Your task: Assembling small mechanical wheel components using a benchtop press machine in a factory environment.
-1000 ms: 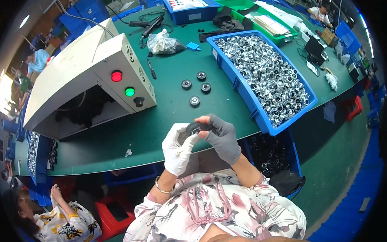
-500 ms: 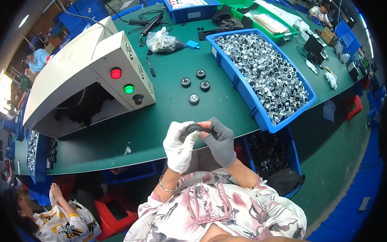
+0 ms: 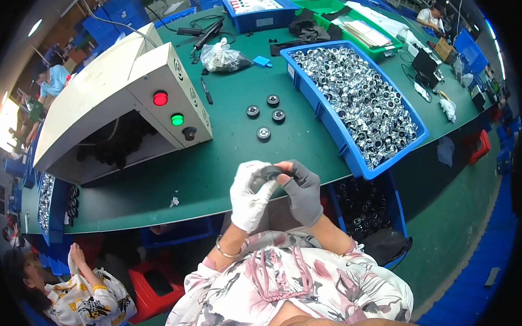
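In front of me, just over the near edge of the green table (image 3: 221,161), my hands meet around a black round part (image 3: 271,172), which looks like a small wheel. My left hand (image 3: 249,198), in a white glove, grips it from the left. A grey glove with bare fingertips covers my right hand (image 3: 303,194), whose thumb and fingers pinch the part's right side. Fingers hide much of the part. Beyond my hands lie several black round parts with silvery centres, the closest being a black wheel-like piece (image 3: 263,134).
A blue bin (image 3: 325,122) full of shiny metal-and-black parts stands at right. At left sits a cream machine (image 3: 120,89) with red and green lights. Farther back are a marker (image 3: 206,91) and a plastic bag (image 3: 221,57). Another person (image 3: 89,301) sits at lower left.
My hands have shifted slightly right with the black round part. My fingers sit closer together around it, and the part looks turned.
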A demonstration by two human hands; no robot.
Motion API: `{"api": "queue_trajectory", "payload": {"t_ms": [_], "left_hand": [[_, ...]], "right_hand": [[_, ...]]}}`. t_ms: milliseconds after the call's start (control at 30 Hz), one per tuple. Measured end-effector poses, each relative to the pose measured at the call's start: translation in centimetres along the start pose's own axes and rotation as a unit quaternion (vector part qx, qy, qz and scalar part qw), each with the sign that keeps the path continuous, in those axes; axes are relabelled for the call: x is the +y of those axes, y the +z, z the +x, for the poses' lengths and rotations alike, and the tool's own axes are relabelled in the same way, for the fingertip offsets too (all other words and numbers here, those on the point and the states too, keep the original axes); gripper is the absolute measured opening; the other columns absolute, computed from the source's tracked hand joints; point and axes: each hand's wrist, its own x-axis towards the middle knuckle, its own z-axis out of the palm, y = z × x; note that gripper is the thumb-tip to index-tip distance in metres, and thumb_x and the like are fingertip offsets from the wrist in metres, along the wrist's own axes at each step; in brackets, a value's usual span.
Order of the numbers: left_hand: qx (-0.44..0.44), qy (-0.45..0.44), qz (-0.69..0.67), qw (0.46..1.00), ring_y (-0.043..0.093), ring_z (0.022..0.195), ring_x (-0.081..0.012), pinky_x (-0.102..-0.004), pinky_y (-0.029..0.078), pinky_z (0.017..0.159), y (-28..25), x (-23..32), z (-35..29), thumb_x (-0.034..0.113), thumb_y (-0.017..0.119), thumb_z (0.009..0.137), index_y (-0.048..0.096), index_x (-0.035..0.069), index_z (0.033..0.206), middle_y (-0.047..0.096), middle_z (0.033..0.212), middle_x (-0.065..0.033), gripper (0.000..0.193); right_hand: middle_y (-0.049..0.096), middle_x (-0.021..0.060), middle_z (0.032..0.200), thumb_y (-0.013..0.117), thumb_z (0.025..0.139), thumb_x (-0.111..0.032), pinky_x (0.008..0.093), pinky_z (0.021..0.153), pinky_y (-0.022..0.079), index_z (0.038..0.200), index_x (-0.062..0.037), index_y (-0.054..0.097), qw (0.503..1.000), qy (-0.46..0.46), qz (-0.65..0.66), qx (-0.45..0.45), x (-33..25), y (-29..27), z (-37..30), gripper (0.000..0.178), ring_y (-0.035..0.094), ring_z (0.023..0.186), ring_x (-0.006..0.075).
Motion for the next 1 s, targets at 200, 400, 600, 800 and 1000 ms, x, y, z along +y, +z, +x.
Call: {"api": "queue_trajectory", "payload": {"t_ms": [200,400,600,800,1000], "left_hand": [[0.076,-0.082,-0.165,0.980,0.062,0.097,-0.0116,-0.0259,0.051,0.085,0.8,1.7,0.1,-0.005,0.069,0.089,0.063,0.001,0.115,0.067,0.108,-0.0054,0.028],[-0.021,-0.048,-0.035,0.998,0.065,0.098,-0.0144,-0.0278,0.052,0.089,-0.1,0.8,-0.2,-0.001,0.068,0.091,0.061,0.000,0.116,0.066,0.108,-0.0068,0.026],[0.031,-0.151,-0.381,0.912,0.057,0.111,-0.0139,-0.0303,0.042,0.103,1.8,0.2,-0.8,0.010,0.064,0.098,0.056,0.001,0.126,0.060,0.119,-0.0067,0.030],[-0.048,-0.116,-0.186,0.975,0.061,0.108,-0.0152,-0.0287,0.049,0.097,-0.2,0.2,-1.2,0.000,0.063,0.096,0.054,-0.004,0.128,0.062,0.121,-0.0103,0.034],[-0.017,-0.108,-0.241,0.964,0.063,0.097,-0.0120,-0.0266,0.052,0.088,-0.1,0.0,-1.5,0.000,0.067,0.093,0.059,-0.004,0.120,0.066,0.109,-0.0073,0.028]], "right_hand": [[0.061,0.0070,0.113,0.064,0.095,-0.008,0.0262,0.085,0.049,0.123,0.0004,0.065,1.000,-0.015,-0.017,0.022,-0.3,-0.2,0.4,0.029,0.060,0.099,0.0122],[0.059,0.0101,0.114,0.073,0.085,-0.004,0.0290,0.083,0.051,0.119,0.0001,0.066,0.960,-0.147,-0.218,-0.098,-2.0,-2.3,2.2,0.035,0.061,0.098,0.0181],[0.060,0.0076,0.112,0.069,0.086,0.002,0.0277,0.086,0.050,0.120,-0.0017,0.066,0.992,-0.117,-0.038,-0.010,0.4,-0.2,1.2,0.035,0.060,0.101,0.0159],[0.061,0.0058,0.109,0.068,0.085,0.002,0.0260,0.085,0.049,0.119,-0.0009,0.068,0.968,-0.124,-0.196,-0.096,-2.5,-1.5,1.4,0.034,0.059,0.100,0.0131],[0.062,0.0044,0.104,0.068,0.084,0.003,0.0252,0.080,0.048,0.110,-0.0007,0.071,0.992,-0.026,-0.057,-0.106,-1.5,-1.5,1.6,0.027,0.059,0.094,0.0114]]}}
